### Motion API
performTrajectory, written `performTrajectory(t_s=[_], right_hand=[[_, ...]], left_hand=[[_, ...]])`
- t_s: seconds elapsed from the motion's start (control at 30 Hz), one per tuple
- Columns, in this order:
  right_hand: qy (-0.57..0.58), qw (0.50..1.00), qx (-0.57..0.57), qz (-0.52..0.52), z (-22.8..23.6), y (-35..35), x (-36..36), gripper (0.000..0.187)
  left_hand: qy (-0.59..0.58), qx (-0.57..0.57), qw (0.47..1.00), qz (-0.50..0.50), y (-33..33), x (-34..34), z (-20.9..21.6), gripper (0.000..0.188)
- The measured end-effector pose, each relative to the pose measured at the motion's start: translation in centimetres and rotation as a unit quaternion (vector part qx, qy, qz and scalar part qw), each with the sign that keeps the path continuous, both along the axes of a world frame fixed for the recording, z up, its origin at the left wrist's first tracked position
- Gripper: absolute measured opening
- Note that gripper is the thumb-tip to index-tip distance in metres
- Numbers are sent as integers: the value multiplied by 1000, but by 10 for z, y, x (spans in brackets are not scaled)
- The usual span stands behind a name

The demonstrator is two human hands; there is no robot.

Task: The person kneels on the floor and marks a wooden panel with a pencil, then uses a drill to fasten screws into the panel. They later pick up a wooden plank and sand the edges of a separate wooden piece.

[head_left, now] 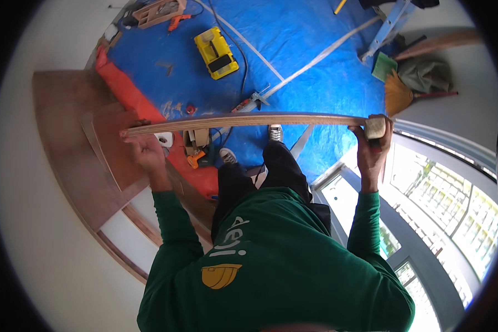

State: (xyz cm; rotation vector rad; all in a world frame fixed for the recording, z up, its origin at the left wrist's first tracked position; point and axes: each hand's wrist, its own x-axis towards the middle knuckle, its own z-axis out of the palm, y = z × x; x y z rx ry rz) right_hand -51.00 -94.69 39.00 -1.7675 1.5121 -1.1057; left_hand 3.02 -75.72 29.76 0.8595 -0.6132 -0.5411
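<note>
Pinching left end of plywood board (249, 120), left hand (148, 152) at frame's left; plywood board spans centre over blue tarp (315, 83); right hand (371, 159) at right clasps other end and pale block (375, 128). Step: apparently two-handed holding; next move likely calls for steady, even support.

From where I stand, the floor is covered by a creased blue plastic sheet (304, 27), crossed by long whitish strips (337, 47). An orange-red sheet (124, 86) borders it at left, beside a broad brown panel (66, 122) and a plain off-white wall (16, 166). At right, a window (442, 193) admits strong daylight, its view partly washed out.
</note>
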Motion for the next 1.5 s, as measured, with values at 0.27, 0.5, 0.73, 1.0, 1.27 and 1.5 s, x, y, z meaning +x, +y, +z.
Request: performTrajectory(t_s=[0.27, 0.5, 0.73, 1.0, 1.27, 1.5], right_hand=[[33, 996, -67, -51, -28, -16, 42, 54], [44, 991, -128, -2, -17, -24, 98, 55], [14, 996, -88, 27, -56, -48, 161, 56], [26, 991, -109, 69, -68, -24, 226, 49], [-19, 993, -56, 106, -66, -16, 215, 62], [-343, 920, 179, -58, -70, -22, 75, 66]], left_hand=[[59, 19, 997, 49, -91, 49, -18, 63], [24, 6, 994, 108, -59, 116, -8, 61], [135, 71, 966, 208, -39, 156, -34, 70], [138, 106, 955, 242, 7, 205, -50, 37], [-545, 266, 795, -8, -96, -30, 90, 70], [-716, 340, 571, -213, -159, -138, 70, 55]])
